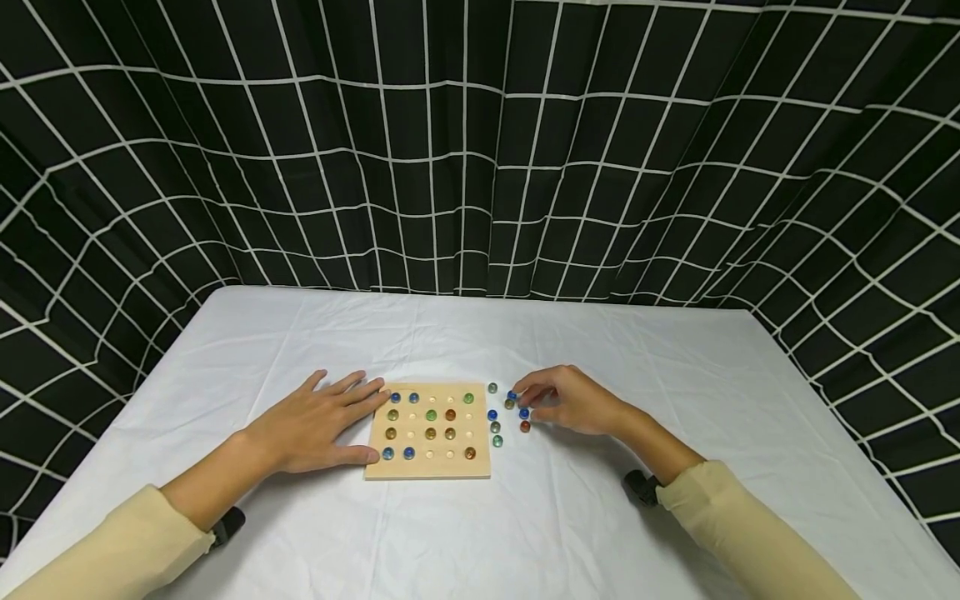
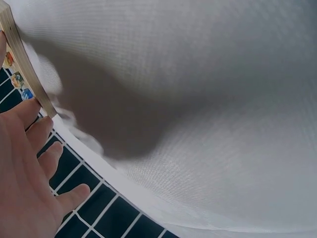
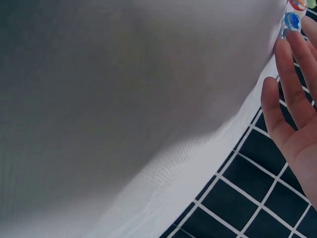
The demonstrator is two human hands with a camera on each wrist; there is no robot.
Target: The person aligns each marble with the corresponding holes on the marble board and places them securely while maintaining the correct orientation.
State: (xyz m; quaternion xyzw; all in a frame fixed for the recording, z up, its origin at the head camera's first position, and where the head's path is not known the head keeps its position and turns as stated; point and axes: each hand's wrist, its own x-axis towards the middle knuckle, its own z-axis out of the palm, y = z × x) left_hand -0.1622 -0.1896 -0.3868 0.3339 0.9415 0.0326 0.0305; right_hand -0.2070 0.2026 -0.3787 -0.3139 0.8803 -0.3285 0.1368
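Note:
A square-cornered wooden board (image 1: 442,473) with rows of shallow holes lies on the table, and glass marbles in blue, green and amber sit in many of them. My left hand (image 1: 322,423) rests against its left edge, fingers spread, thumb near the lower-left corner. To the right of the board, several loose marbles lie in a small group. Over that group reaches my right hand (image 1: 576,402), its fingertips at a blue marble (image 1: 512,395) and the thumb apart from the index finger. In the right wrist view, a blue marble (image 3: 292,21) shows just beyond the fingertips.
White cloth (image 1: 450,542) covers the table. A dark curtain with a white grid (image 1: 450,167) hangs behind it and along both sides. A reddish marble (image 1: 525,427) and a green marble (image 1: 497,442) lie at the near side of the loose group.

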